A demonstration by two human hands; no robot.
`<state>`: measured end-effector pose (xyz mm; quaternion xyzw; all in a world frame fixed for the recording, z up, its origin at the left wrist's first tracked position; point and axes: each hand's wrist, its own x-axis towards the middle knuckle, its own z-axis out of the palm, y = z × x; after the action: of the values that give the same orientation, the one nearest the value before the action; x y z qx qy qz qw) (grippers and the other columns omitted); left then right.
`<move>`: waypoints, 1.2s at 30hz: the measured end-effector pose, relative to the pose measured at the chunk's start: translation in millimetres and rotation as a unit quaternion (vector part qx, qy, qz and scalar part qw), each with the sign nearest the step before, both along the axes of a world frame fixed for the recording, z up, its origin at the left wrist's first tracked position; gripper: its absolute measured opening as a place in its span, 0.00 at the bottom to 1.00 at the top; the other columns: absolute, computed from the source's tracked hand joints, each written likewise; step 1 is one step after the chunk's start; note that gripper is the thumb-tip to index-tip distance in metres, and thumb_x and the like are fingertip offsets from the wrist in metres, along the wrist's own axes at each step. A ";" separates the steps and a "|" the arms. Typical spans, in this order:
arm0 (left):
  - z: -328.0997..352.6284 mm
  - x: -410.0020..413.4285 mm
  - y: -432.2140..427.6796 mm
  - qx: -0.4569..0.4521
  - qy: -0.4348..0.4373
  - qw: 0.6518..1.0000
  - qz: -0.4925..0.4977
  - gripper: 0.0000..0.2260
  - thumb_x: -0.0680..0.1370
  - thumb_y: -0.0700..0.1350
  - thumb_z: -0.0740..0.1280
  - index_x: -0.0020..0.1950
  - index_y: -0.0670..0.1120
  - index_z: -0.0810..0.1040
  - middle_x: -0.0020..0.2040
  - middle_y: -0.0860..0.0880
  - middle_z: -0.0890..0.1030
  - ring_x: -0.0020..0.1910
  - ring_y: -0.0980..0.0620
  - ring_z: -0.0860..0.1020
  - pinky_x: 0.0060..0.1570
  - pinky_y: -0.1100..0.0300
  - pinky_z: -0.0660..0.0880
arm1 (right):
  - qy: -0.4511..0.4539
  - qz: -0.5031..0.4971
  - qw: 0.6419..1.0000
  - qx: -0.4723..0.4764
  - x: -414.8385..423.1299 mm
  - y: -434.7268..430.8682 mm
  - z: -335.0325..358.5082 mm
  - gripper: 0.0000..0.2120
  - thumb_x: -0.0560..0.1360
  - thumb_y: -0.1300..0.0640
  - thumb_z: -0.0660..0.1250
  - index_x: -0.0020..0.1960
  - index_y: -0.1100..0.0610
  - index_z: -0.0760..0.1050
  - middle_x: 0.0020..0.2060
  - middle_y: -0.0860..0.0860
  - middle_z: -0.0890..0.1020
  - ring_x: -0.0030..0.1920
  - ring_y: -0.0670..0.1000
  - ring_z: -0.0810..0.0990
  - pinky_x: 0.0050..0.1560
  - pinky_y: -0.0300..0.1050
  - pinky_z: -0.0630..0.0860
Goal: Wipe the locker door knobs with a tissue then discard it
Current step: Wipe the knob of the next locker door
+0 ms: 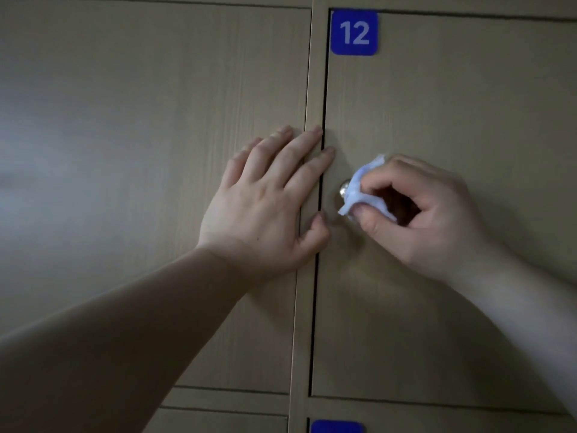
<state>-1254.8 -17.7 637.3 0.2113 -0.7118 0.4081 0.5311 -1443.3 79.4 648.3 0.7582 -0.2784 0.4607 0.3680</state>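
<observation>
Wiping step: right hand [431,214] pinches the tissue [362,192] against the knob [344,191]; left hand [265,207] lies flat, empty, just beside; next, likely rub around it.

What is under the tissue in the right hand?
The tissue, pinched in the right hand, is pressed over the metal knob of locker door 12. Only the knob's left edge shows; the rest is covered.
</observation>
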 end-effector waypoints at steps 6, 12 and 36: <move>-0.7 -0.1 -1.1 -0.005 0.007 1.000 -0.007 0.32 0.74 0.60 0.58 0.77 0.51 0.67 0.79 0.50 0.63 0.77 0.46 0.60 0.74 0.49 0.56 | -0.054 -0.025 0.998 -0.014 3.2 -3.4 -5.4 0.03 0.74 0.60 0.69 0.43 0.55 0.76 0.44 0.44 0.82 0.38 0.51 0.79 0.38 0.47 0.73; -0.9 -0.5 -2.4 -0.015 0.012 1.000 -0.016 0.31 0.74 0.59 0.59 0.76 0.50 0.68 0.78 0.50 0.65 0.77 0.46 0.62 0.74 0.49 0.56 | -0.123 -0.029 0.988 -0.089 5.6 -9.8 -8.2 0.03 0.78 0.60 0.66 0.46 0.53 0.75 0.39 0.45 0.81 0.36 0.47 0.79 0.37 0.41 0.75; -1.4 -0.3 -2.8 -0.007 0.010 1.000 -0.019 0.30 0.76 0.60 0.57 0.77 0.50 0.67 0.79 0.50 0.63 0.78 0.47 0.60 0.75 0.49 0.55 | -0.041 -0.128 0.985 -0.112 7.7 -6.4 -9.7 0.12 0.81 0.55 0.62 0.60 0.56 0.81 0.43 0.51 0.79 0.41 0.43 0.77 0.44 0.35 0.70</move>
<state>-1255.0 -20.5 635.9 0.1977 -0.7073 0.4009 0.5476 -1435.6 73.0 638.6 0.6509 -0.3346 0.4689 0.4946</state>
